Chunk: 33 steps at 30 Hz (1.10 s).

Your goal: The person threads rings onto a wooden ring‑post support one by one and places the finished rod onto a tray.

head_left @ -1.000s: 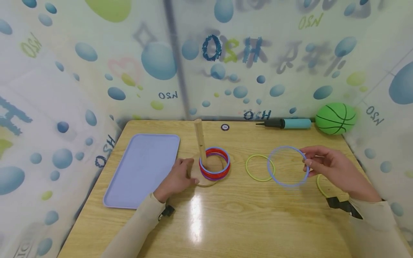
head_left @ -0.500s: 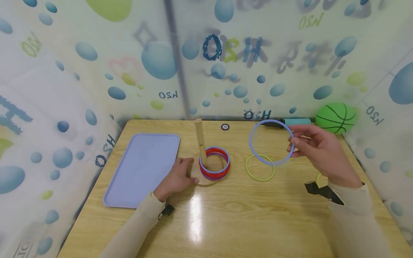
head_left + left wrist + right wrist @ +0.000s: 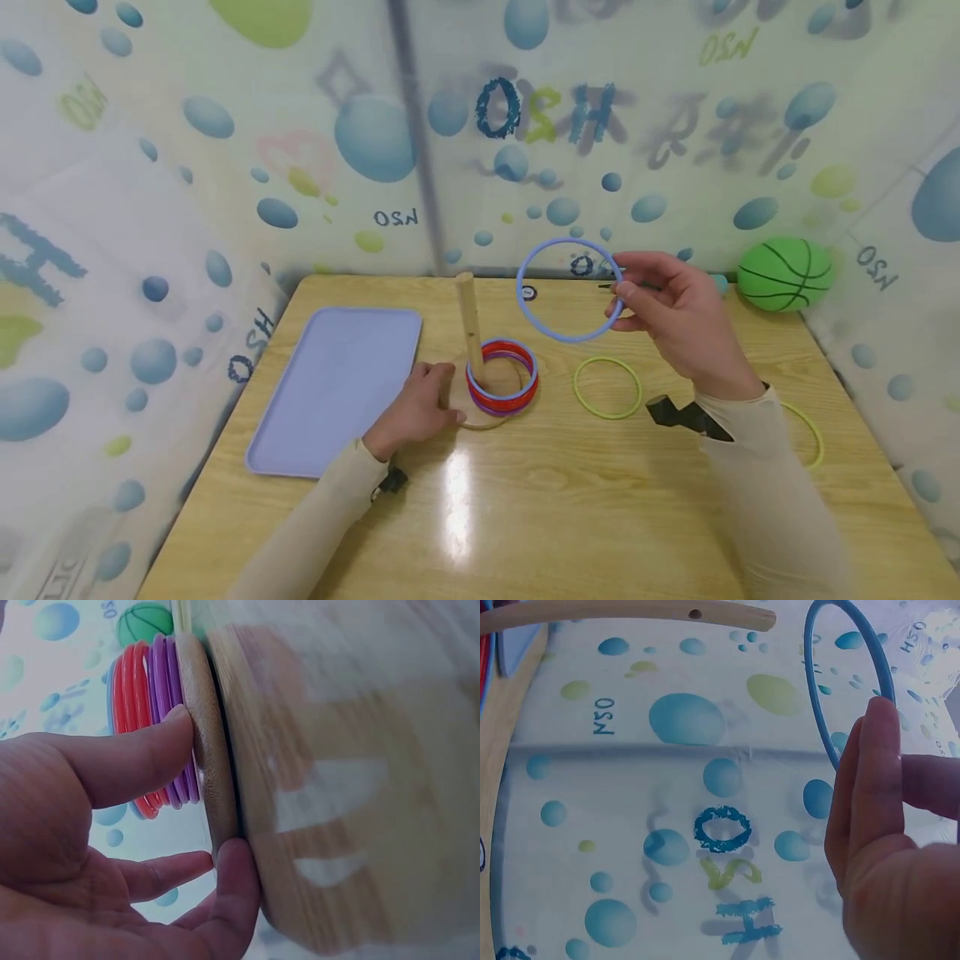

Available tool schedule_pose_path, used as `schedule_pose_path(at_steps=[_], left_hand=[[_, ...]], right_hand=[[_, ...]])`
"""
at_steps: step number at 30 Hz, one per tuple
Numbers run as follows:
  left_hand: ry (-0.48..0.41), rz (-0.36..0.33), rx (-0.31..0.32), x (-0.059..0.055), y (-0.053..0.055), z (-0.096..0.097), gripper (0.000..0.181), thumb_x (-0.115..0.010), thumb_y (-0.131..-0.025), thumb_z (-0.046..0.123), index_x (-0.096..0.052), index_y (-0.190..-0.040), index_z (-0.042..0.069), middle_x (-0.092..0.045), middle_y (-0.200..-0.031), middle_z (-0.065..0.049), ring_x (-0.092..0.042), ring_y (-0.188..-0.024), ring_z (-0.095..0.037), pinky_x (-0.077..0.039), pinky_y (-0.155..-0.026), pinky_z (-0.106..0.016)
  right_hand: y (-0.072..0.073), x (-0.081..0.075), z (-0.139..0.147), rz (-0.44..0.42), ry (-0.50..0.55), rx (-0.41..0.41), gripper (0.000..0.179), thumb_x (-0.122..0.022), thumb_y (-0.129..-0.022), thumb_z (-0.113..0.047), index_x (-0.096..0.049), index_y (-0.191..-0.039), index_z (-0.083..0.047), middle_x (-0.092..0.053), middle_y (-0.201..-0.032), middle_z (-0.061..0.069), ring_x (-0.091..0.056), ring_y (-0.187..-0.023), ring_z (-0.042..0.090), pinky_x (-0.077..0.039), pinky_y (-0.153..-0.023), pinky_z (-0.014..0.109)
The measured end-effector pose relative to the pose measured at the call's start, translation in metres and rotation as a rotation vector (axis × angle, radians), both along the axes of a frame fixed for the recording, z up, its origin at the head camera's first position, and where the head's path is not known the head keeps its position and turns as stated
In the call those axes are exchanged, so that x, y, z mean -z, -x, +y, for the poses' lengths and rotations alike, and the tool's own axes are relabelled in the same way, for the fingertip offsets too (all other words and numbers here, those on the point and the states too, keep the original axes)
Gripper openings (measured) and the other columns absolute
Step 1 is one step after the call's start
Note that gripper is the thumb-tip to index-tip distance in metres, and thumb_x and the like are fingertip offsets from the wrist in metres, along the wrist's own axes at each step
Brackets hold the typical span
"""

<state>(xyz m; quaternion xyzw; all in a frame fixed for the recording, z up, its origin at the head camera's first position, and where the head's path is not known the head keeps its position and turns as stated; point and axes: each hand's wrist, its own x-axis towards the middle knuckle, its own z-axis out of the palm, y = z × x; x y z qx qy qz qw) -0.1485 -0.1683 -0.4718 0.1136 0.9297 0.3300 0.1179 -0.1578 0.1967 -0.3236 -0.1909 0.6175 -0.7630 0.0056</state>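
Observation:
My right hand [image 3: 671,312] pinches a blue ring [image 3: 570,338] by its right side, between thumb and fingers. The ring is held up tilted, right of the wooden peg [image 3: 469,325] and about level with its top. In the right wrist view the same blue ring [image 3: 810,675] stands beyond the fingertips, with the peg [image 3: 727,618] across the top. My left hand [image 3: 416,408] grips the edge of the peg's round wooden base [image 3: 206,735], thumb on its upper face and fingers at the rim. Stacked around the peg are purple, red and blue rings [image 3: 510,406], the blue uppermost.
A yellow-green ring [image 3: 609,417] lies right of the stand, and another yellow-green ring [image 3: 819,442] lies partly behind the right sleeve. A lilac tray [image 3: 337,383] is at the left. Toward the back are a small dark disc [image 3: 529,293], a mostly hidden pump [image 3: 720,283] and a green basketball [image 3: 785,275].
My right hand has carried the blue ring up and leftward, from above the yellow-green rings toward the peg. The left hand has stayed on the base.

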Motion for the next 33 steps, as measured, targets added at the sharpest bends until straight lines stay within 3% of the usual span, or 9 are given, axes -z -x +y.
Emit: schedule_pose_path(at_steps=[10, 18, 24, 33], left_hand=[[0.028, 0.023, 0.017, 0.000, 0.003, 0.001, 0.081, -0.087, -0.087, 0.019, -0.047, -0.153, -0.004, -0.048, -0.144, -0.032, -0.050, -0.131, -0.049, -0.045, -0.111, -0.061], [0.040, 0.045, 0.021, 0.004, 0.004, 0.001, 0.082, -0.088, -0.086, 0.021, -0.048, -0.153, -0.003, -0.050, -0.141, -0.031, -0.052, -0.129, -0.048, -0.045, -0.111, -0.059], [0.042, 0.065, 0.021, 0.005, 0.003, 0.001, 0.082, -0.089, -0.084, 0.020, -0.049, -0.151, -0.005, -0.051, -0.138, -0.032, -0.054, -0.126, -0.048, -0.046, -0.110, -0.060], [0.050, 0.057, 0.014, 0.005, 0.002, 0.001, 0.081, -0.088, -0.086, 0.022, -0.048, -0.152, -0.003, -0.049, -0.140, -0.032, -0.054, -0.126, -0.050, -0.046, -0.110, -0.060]], right_hand=[[0.024, -0.009, -0.047, -0.049, -0.032, -0.036, 0.035, -0.068, -0.102, -0.006, -0.066, -0.137, -0.005, -0.064, -0.103, 0.006, -0.074, -0.083, 0.015, -0.065, -0.075, 0.034], [0.039, -0.003, -0.081, -0.100, -0.092, -0.066, 0.037, -0.064, -0.105, -0.005, -0.060, -0.141, -0.003, -0.064, -0.104, 0.008, -0.076, -0.083, 0.017, -0.065, -0.079, 0.036], [0.048, 0.015, -0.096, -0.167, -0.135, -0.080, 0.038, -0.064, -0.105, -0.007, -0.059, -0.142, -0.002, -0.064, -0.104, 0.007, -0.076, -0.084, 0.016, -0.065, -0.080, 0.035], [0.056, 0.060, -0.098, -0.303, -0.186, -0.049, 0.039, -0.064, -0.105, -0.006, -0.060, -0.143, -0.002, -0.061, -0.104, 0.008, -0.074, -0.082, 0.014, -0.065, -0.076, 0.035]])
